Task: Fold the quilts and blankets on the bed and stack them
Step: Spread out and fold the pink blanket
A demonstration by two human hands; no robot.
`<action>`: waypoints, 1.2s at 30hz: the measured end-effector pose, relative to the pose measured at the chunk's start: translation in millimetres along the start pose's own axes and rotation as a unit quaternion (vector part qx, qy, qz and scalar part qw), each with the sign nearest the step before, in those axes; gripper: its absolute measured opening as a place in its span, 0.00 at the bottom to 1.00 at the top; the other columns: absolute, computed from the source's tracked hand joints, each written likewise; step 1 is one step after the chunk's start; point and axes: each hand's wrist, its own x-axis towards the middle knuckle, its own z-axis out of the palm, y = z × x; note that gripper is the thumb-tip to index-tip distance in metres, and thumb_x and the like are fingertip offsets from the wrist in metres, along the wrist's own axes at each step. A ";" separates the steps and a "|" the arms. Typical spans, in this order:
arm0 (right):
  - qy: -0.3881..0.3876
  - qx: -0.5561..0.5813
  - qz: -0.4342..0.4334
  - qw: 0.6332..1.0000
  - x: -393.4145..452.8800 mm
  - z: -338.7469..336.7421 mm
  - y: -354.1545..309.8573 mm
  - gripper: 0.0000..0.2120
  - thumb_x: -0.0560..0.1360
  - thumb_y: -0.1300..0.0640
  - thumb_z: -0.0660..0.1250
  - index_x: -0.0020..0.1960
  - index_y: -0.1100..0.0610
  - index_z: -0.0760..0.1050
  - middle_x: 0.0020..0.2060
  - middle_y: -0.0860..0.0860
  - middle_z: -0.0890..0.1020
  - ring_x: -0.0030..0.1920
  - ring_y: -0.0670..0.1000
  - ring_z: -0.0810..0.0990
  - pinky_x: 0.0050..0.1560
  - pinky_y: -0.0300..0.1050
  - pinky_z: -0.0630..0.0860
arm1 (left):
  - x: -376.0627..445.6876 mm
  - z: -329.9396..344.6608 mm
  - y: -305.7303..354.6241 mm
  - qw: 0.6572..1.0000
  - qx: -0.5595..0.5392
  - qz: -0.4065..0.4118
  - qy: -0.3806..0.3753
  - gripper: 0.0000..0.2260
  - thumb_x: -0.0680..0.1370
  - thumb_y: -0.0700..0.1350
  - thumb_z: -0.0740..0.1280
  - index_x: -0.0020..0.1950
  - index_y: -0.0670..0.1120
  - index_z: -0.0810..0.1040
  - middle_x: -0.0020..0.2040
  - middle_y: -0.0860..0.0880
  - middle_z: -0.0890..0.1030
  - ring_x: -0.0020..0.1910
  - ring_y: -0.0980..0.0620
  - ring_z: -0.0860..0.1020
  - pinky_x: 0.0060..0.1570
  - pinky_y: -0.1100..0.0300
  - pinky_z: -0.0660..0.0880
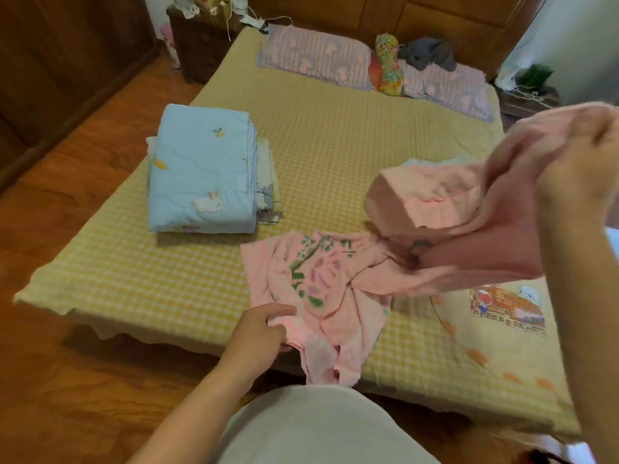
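Nearest, the left hand [268,324] curls its fingers round the near edge of the pink blanket [321,293], which lies crumpled at the front of the bed [134,279]. The right hand [576,169], raised at the right, pinches another part of the same blanket, lifting it clear of the sheet. Farther back on the left, a folded blue quilt [201,172] sits on another folded cover.
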 end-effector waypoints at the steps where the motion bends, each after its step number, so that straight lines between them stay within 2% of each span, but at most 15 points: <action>1: -0.013 -0.012 -0.011 1.000 -2.0 3.9 -1.8 0.13 0.82 0.55 0.54 0.40 0.49 0.69 0.36 0.44 0.75 0.38 0.42 0.73 0.46 0.49 0.71 | 0.2 3.9 4.4 1.000 0.013 0.018 -0.004 0.18 0.79 0.34 0.61 0.51 0.54 0.86 0.59 0.55 0.81 0.50 0.54 0.83 0.48 0.59 0.81; 4: -0.150 -0.042 -0.033 0.987 -47.9 38.0 6.5 0.13 0.83 0.57 0.58 0.40 0.48 0.70 0.34 0.41 0.74 0.35 0.42 0.70 0.40 0.42 0.66 | 2.4 16.8 11.6 0.999 0.017 0.034 -0.039 0.14 0.82 0.41 0.63 0.49 0.53 0.87 0.55 0.56 0.83 0.54 0.56 0.81 0.56 0.56 0.80; 7: -0.269 -0.006 -0.038 0.962 -102.8 71.9 42.9 0.11 0.80 0.56 0.62 0.42 0.48 0.79 0.41 0.47 0.81 0.43 0.46 0.77 0.46 0.40 0.71 | 2.3 24.3 13.0 0.996 -0.016 0.023 -0.079 0.13 0.82 0.37 0.65 0.51 0.53 0.85 0.59 0.48 0.82 0.56 0.49 0.82 0.54 0.52 0.82; 10: -0.370 -0.004 -0.008 0.929 -157.5 76.8 67.1 0.10 0.81 0.60 0.63 0.54 0.54 0.83 0.47 0.44 0.82 0.45 0.40 0.77 0.49 0.28 0.69 | -0.9 27.9 13.3 0.993 -0.076 -0.003 -0.091 0.12 0.80 0.31 0.66 0.57 0.45 0.82 0.48 0.45 0.77 0.43 0.53 0.83 0.46 0.52 0.84; 12: -0.435 -0.007 0.009 0.900 -189.0 75.2 82.7 0.11 0.81 0.59 0.64 0.54 0.47 0.83 0.47 0.37 0.83 0.47 0.38 0.79 0.51 0.31 0.71 | -2.8 29.9 10.2 0.994 -0.062 -0.010 -0.087 0.12 0.79 0.30 0.67 0.57 0.43 0.81 0.42 0.47 0.73 0.36 0.56 0.81 0.44 0.51 0.84; 13: -0.456 -0.009 0.014 0.890 -198.3 73.4 89.2 0.14 0.81 0.59 0.63 0.52 0.41 0.82 0.46 0.34 0.83 0.48 0.37 0.80 0.52 0.32 0.72 | -2.9 30.0 7.1 0.994 -0.056 -0.018 -0.088 0.12 0.79 0.30 0.67 0.57 0.44 0.81 0.44 0.46 0.74 0.39 0.53 0.82 0.43 0.51 0.84; 14: -0.453 -0.011 0.026 0.891 -198.9 71.8 92.1 0.17 0.82 0.59 0.63 0.49 0.36 0.80 0.45 0.32 0.83 0.49 0.35 0.79 0.53 0.33 0.72 | -3.5 29.7 4.8 0.994 -0.056 -0.028 -0.088 0.13 0.78 0.29 0.68 0.56 0.45 0.80 0.48 0.43 0.77 0.43 0.48 0.83 0.42 0.51 0.84; 16: -0.403 -0.003 0.059 0.913 -185.7 69.9 89.1 0.19 0.82 0.60 0.62 0.46 0.35 0.78 0.44 0.31 0.82 0.50 0.31 0.78 0.56 0.35 0.73 | -4.7 28.3 1.4 0.992 -0.071 -0.048 -0.089 0.14 0.77 0.29 0.68 0.56 0.45 0.79 0.56 0.36 0.79 0.47 0.41 0.84 0.40 0.53 0.84; 19: -0.342 0.035 0.015 0.939 -159.5 64.0 66.0 0.19 0.82 0.61 0.61 0.48 0.35 0.78 0.45 0.29 0.82 0.51 0.29 0.77 0.54 0.28 0.71 | -6.1 27.4 -0.4 0.991 -0.081 -0.052 -0.095 0.13 0.77 0.29 0.69 0.55 0.45 0.78 0.58 0.33 0.79 0.49 0.40 0.84 0.40 0.53 0.83; 22: -0.363 0.051 -0.072 0.928 -164.0 55.4 48.6 0.14 0.81 0.60 0.65 0.56 0.44 0.83 0.50 0.30 0.82 0.51 0.30 0.79 0.53 0.27 0.72 | -6.5 28.8 0.5 0.990 -0.089 -0.045 -0.099 0.14 0.76 0.31 0.71 0.55 0.47 0.76 0.57 0.34 0.79 0.49 0.39 0.84 0.41 0.49 0.84; 25: -0.422 0.013 -0.140 0.896 -211.7 47.4 60.1 0.13 0.78 0.57 0.66 0.60 0.49 0.83 0.54 0.35 0.82 0.54 0.32 0.79 0.56 0.28 0.73 | -5.0 29.8 2.8 0.992 -0.067 -0.019 -0.104 0.23 0.74 0.34 0.74 0.63 0.53 0.73 0.52 0.41 0.83 0.50 0.42 0.85 0.52 0.41 0.82; 28: -0.446 0.021 -0.120 0.887 -245.4 42.3 83.2 0.14 0.79 0.55 0.66 0.62 0.48 0.81 0.58 0.37 0.81 0.59 0.35 0.79 0.60 0.33 0.75 | -5.7 31.7 -0.4 0.990 -0.066 -0.016 -0.127 0.36 0.73 0.31 0.73 0.73 0.57 0.66 0.54 0.48 0.84 0.53 0.49 0.84 0.59 0.44 0.80; 30: -0.453 0.020 -0.105 0.885 -244.2 41.6 91.9 0.15 0.78 0.56 0.66 0.63 0.48 0.81 0.59 0.38 0.81 0.59 0.36 0.79 0.61 0.35 0.76 | -8.4 32.4 -4.1 0.986 -0.083 -0.033 -0.138 0.40 0.73 0.30 0.72 0.76 0.59 0.62 0.56 0.47 0.84 0.55 0.47 0.84 0.60 0.43 0.79; 33: -0.471 0.008 -0.112 0.875 -238.8 35.7 93.4 0.15 0.78 0.56 0.66 0.64 0.49 0.80 0.60 0.41 0.82 0.60 0.36 0.79 0.61 0.35 0.75 | -12.5 34.6 -0.9 0.980 -0.125 -0.059 -0.142 0.35 0.72 0.30 0.66 0.74 0.57 0.67 0.53 0.42 0.84 0.49 0.44 0.85 0.55 0.42 0.82; 36: -0.479 0.011 -0.126 0.868 -238.3 32.3 91.9 0.16 0.79 0.56 0.65 0.67 0.50 0.79 0.62 0.41 0.80 0.62 0.36 0.77 0.63 0.32 0.73 | -15.4 36.3 8.8 0.974 -0.165 -0.079 -0.135 0.30 0.76 0.28 0.59 0.71 0.56 0.71 0.44 0.44 0.81 0.35 0.48 0.83 0.48 0.44 0.83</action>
